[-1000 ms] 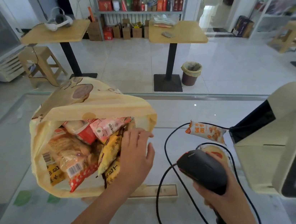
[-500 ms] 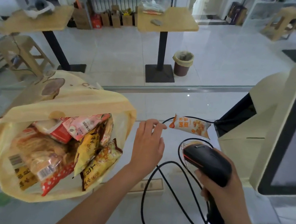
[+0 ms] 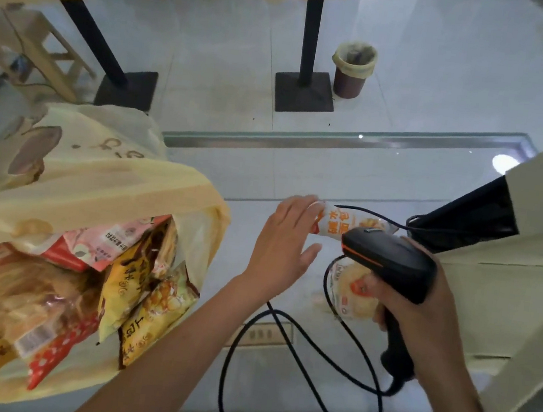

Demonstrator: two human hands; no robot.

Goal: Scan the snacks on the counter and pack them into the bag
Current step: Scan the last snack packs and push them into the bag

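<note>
Left hand (image 3: 284, 242): wide, fingers straight and thumb spread; the fingertips (image 3: 308, 201) meet the near end of the snack packet (image 3: 352, 224), with no grip closed on it yet.
Snack packet: small orange-and-white pouch lying on the counter (image 3: 272, 396) between the bag and the till, its far end hidden behind the scanner head.
How it will likely handle: very light, puffed with air, with a glossy film that may slide on the glass, so a flat push could skate it away.
Where to hold: probably the crimped end seal nearest the fingers, pinched between thumb and forefinger. Squeezing the middle risks crushing what is inside.
Cable (image 3: 223, 375): a black loop runs over or just behind the packet, so lift straight up to avoid snagging.
Right hand (image 3: 421, 315): wrapped around the handle of the scanner (image 3: 390, 261), whose head points toward the packet.
Barcode: not visible from here; the pouch may need turning before it reads.
Round snack (image 3: 350, 294): a second wrapped piece on the counter, just under the scanner head and beside the right hand's fingers. It looks soft and squashable.
Bag (image 3: 148, 186): thin yellow plastic, mouth open toward the left hand and already holding many packets (image 3: 136, 278). It is limp, so the rim may fold in as more goes in.
Till (image 3: 528, 291): beige housing at the right edge, well apart from the left hand.
</note>
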